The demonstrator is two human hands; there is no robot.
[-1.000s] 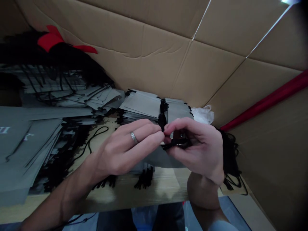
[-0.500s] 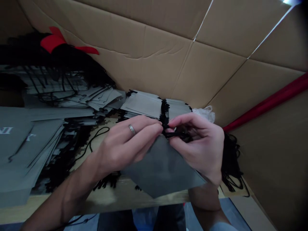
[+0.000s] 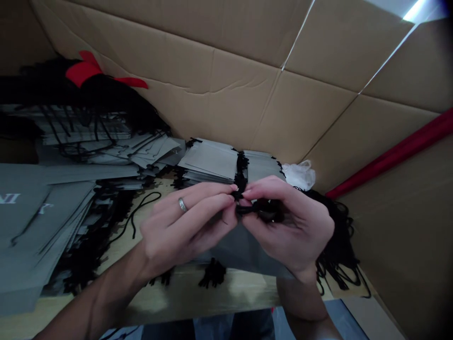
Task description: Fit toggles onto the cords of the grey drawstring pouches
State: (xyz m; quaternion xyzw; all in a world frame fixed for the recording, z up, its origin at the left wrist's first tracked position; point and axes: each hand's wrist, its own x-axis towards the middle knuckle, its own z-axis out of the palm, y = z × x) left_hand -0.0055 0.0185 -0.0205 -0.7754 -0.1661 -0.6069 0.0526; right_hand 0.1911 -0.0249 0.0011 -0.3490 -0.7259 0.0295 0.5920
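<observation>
My left hand [image 3: 193,219], a ring on one finger, is closed, its fingertips pinching at a short black cord [image 3: 249,208]. Facing it, my right hand [image 3: 290,226] is closed too, with the cord looped between its thumb and fingers. The fingertips of both hands nearly meet. Below them hangs a grey paper bag [image 3: 244,248], partly covered by the hands; the cord is at its upper edge. Exactly how cord and bag join is hidden by my fingers.
Stacks of grey bags with black cords [image 3: 208,158] stand against the cardboard wall [image 3: 226,108]. More grey bags [image 3: 24,226] cover the left side. A bundle of black cords [image 3: 339,241] lies right, beside a clear plastic bag [image 3: 300,174]. Red strips [image 3: 83,73] top a black heap.
Both hands sit slightly lower in view and stay close together at the cord. The grey bag has swung flatter and lies more behind the hands, uncovering black cord ends at the table's front.
</observation>
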